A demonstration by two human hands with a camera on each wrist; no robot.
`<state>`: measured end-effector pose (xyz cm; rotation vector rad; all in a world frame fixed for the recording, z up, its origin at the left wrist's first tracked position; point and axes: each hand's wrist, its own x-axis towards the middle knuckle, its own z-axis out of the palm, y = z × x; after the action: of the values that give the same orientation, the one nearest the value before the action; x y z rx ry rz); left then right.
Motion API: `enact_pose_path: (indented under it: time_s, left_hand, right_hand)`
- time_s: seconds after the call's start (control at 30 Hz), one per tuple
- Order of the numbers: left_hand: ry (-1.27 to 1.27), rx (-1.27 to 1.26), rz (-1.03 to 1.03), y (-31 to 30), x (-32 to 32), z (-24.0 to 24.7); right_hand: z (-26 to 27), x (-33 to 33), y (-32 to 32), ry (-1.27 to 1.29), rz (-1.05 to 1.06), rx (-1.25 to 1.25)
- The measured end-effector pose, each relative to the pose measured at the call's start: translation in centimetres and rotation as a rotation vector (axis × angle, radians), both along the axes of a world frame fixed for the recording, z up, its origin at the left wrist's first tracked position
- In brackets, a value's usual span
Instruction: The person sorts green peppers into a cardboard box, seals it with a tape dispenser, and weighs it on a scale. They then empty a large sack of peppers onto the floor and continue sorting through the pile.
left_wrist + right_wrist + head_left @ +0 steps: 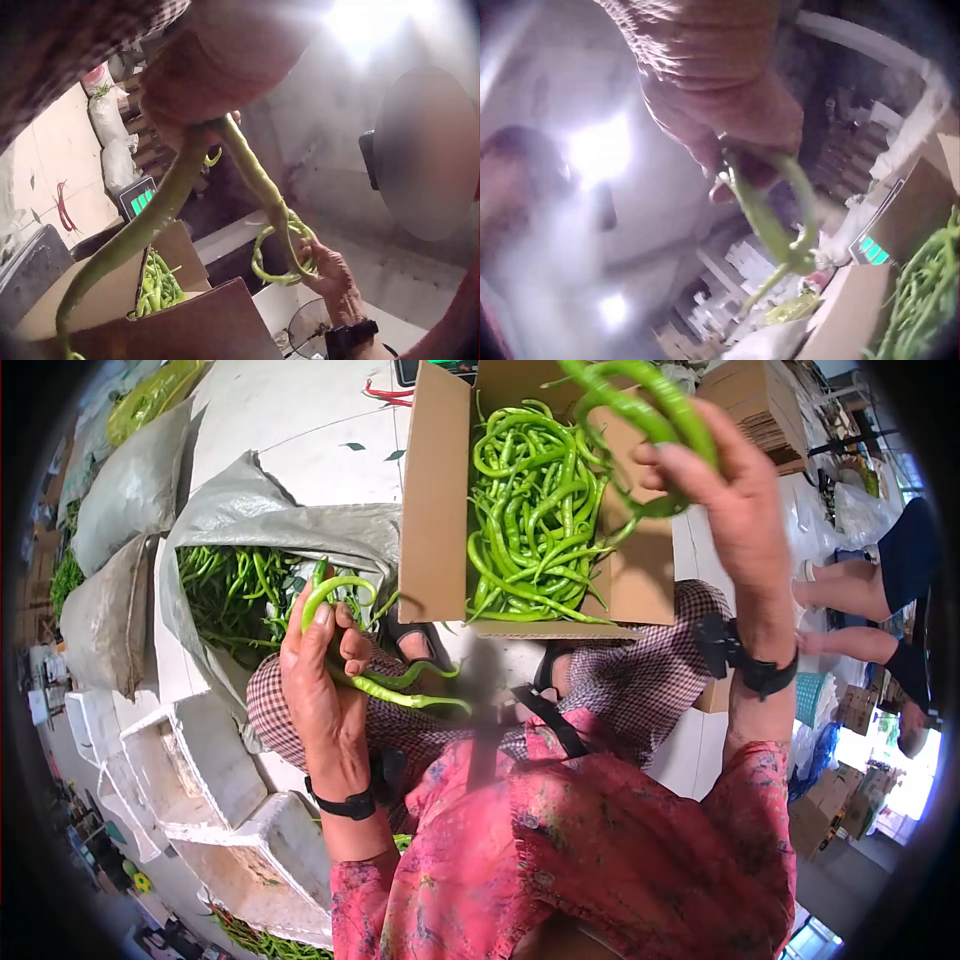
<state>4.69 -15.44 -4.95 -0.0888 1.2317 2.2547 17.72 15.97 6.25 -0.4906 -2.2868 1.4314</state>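
My right hand [735,500] grips several long, curly green chili peppers [640,410] over the right side of an open cardboard box [435,490]. A heap of loose green chili peppers [530,510] fills much of that box. To the left, my left hand [325,705] holds a few more green chili peppers [405,698], their tips sticking out past the fingers toward the right. One of them curls up over the fingertips. In the left wrist view, two of these chili peppers [251,169] hang down from the hand. Beyond it lies an open grey sack [275,510] with more green chili peppers [230,605] inside.
Red chili peppers [390,397] lie on the tiled floor behind the box. A scale with a lit green display [141,201] stands by the box. White foam boxes [195,760] and full sacks [135,470] line the left. Another person's legs [850,595] show at right.
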Motion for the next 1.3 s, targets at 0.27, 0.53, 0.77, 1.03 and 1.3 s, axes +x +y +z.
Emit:
enact_pose_path:
  time_s: [0.27, 0.53, 0.77, 1.03, 1.3]
  left_hand:
    - [0.01, -0.07, -0.003, 0.4, 0.1, -0.4]
    - [-0.025, -0.046, -0.02, 1.1, 0.0, -0.5]
    - [-0.037, -0.035, 0.004, 1.4, 0.0, -0.7]
    - [-0.013, 0.077, 0.004, 0.5, -0.6, -0.9]
    - [-0.076, 0.082, 0.01, 0.9, -0.3, -0.5]
  right_hand:
    - [-10.3, 2.5, -1.8, -0.403, 0.526, 0.584]
    - [-12.0, 3.5, -0.9, -0.242, 0.65, 0.58]
    - [-11.8, 2.0, -0.7, -0.684, 0.781, 0.634]
    - [-7.7, 3.3, -2.9, -0.3, 0.606, 0.502]
    - [-4.2, 3.3, -2.6, -0.357, 0.568, -0.003]
